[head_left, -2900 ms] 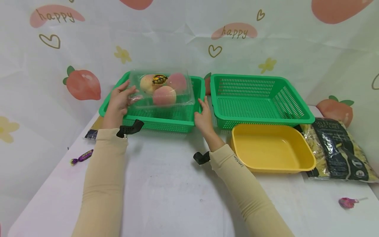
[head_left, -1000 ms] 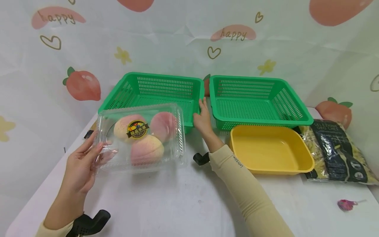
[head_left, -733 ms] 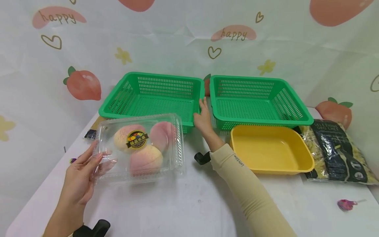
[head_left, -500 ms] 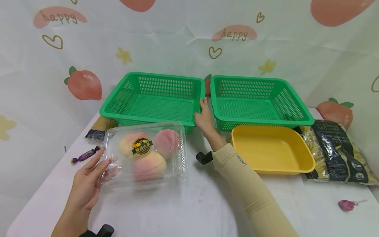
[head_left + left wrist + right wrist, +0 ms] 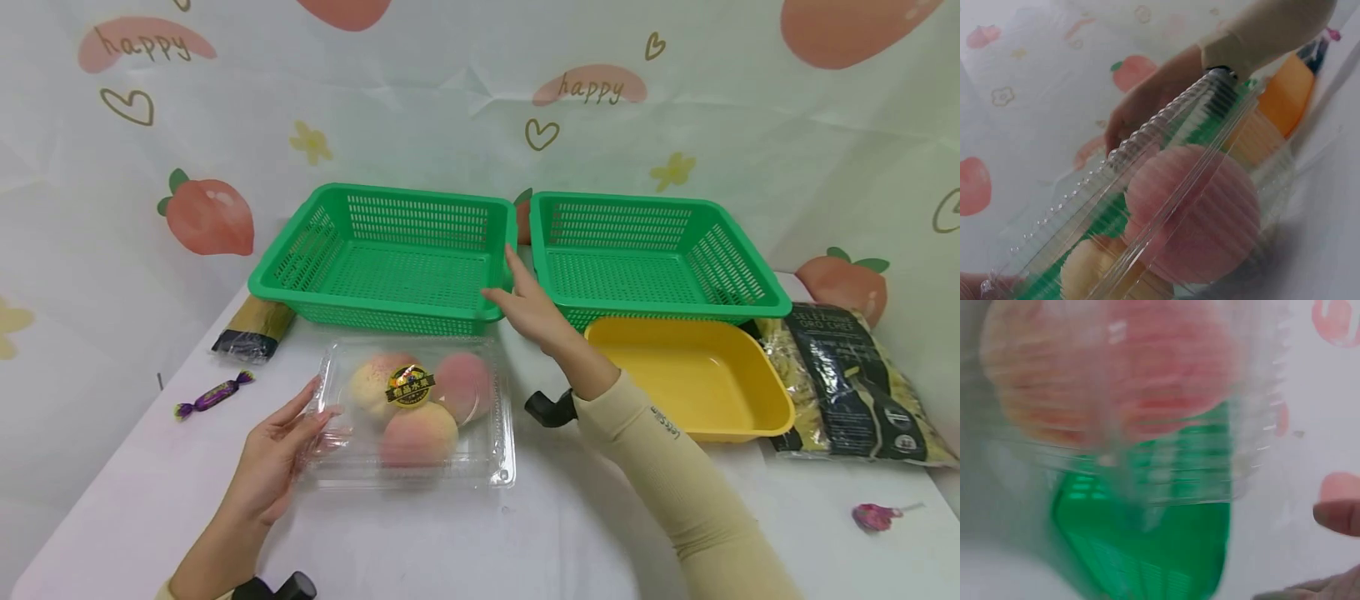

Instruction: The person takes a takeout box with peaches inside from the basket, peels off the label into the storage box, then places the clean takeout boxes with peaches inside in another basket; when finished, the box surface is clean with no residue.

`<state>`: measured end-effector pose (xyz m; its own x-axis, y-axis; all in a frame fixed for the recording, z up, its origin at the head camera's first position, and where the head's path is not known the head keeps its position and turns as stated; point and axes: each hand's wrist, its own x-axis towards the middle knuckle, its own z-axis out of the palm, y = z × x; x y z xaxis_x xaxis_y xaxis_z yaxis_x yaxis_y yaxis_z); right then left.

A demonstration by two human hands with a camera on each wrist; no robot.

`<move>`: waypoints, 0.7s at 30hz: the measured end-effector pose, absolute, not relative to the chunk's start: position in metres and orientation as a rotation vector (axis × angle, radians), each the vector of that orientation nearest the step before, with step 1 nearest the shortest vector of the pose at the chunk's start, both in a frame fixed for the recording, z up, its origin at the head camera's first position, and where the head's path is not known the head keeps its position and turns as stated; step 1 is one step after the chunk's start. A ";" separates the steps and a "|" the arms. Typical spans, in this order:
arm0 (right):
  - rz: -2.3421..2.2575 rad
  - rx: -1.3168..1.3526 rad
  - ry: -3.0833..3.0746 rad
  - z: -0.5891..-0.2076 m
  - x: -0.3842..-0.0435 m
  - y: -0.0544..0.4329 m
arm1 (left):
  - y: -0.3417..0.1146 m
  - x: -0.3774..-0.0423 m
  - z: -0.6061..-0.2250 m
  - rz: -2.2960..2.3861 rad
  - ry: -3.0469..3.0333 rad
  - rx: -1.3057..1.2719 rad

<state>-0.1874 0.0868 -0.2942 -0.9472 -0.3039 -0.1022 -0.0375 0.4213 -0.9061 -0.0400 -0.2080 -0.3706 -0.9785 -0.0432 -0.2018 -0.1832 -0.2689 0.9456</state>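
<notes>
My left hand [image 5: 273, 458] grips the left edge of a clear plastic clamshell box [image 5: 330, 475] in the head view. Through its lid, which bears a round fruit sticker [image 5: 410, 387], three peaches [image 5: 420, 433] show. The box lies flat or nearly so, in front of the left green basket [image 5: 375, 308]; whether it touches the table, I cannot tell. My right hand [image 5: 536, 312] is at that basket's front right corner, fingers extended and holding nothing. Up close in the left wrist view is a pink peach [image 5: 1194, 212] behind the ridged plastic. The right wrist view is blurred.
A second green basket [image 5: 652, 308] stands at the back right, with a yellow tub [image 5: 682, 383] before it. Further right lies a dark-labelled pasta bag [image 5: 847, 375], with a lollipop [image 5: 876, 517] nearer. At left are a wrapped candy [image 5: 215, 395] and a small packet [image 5: 255, 325].
The left hand has brought the peach box from over the left basket towards me, then lower and to the right. The right hand has shifted slightly off the basket's side.
</notes>
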 end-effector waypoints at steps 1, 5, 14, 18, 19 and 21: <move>-1.507 -0.325 2.435 -0.292 -0.185 0.090 | -0.206 -0.041 -0.370 2.392 1.856 -0.283; -1.377 -0.449 2.467 -0.289 -0.178 0.102 | -0.196 -0.044 -0.366 2.318 1.897 -0.242; -1.178 -0.720 2.491 -0.284 -0.164 0.128 | -0.173 -0.052 -0.359 2.145 1.972 -0.171; -1.121 -0.822 2.466 -0.280 -0.162 0.132 | -0.161 -0.053 -0.360 2.062 2.003 -0.151; -1.107 -0.836 2.455 -0.279 -0.162 0.132 | -0.158 -0.053 -0.361 2.049 2.007 -0.153; -1.091 -0.864 2.423 -0.277 -0.162 0.132 | -0.153 -0.054 -0.361 2.037 2.002 -0.143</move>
<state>-0.1616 0.1324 -0.2766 -0.7549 -0.6530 -0.0606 -0.3876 0.5187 -0.7620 -0.0537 -0.1527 -0.3609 -0.9556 0.1299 -0.2647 -0.2669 0.0004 0.9637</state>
